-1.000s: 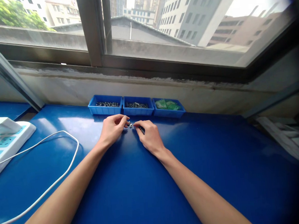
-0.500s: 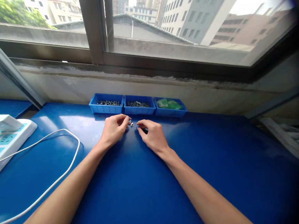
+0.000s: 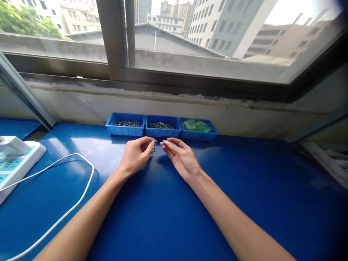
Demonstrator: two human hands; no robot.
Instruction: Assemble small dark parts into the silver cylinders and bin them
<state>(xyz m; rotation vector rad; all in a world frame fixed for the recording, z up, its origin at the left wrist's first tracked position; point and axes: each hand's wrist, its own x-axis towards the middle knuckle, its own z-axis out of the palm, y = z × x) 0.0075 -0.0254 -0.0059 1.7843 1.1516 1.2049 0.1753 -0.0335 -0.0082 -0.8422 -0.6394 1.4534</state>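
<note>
Over the far middle of the blue table, my left hand (image 3: 136, 156) is curled with thumb and forefinger close together. A small shiny metal part (image 3: 154, 149) shows at its fingertips; its exact kind is too small to tell. Just to the right, my right hand (image 3: 185, 158) is turned palm inward and pinches another small metal piece (image 3: 164, 144) between thumb and fingers. The two hands' fingertips are close but apart.
Three blue bins stand along the wall: a left bin (image 3: 124, 130) and a middle bin (image 3: 162, 132) of small metal parts, and a right bin (image 3: 200, 136) with green packets. A white power strip (image 3: 35, 154) and white cable (image 3: 89, 180) lie on the left. Behind is a window.
My right hand has turned its palm up and inward and now pinches a small metal piece. My left hand has shifted slightly right in view; the camera view has moved a little.
</note>
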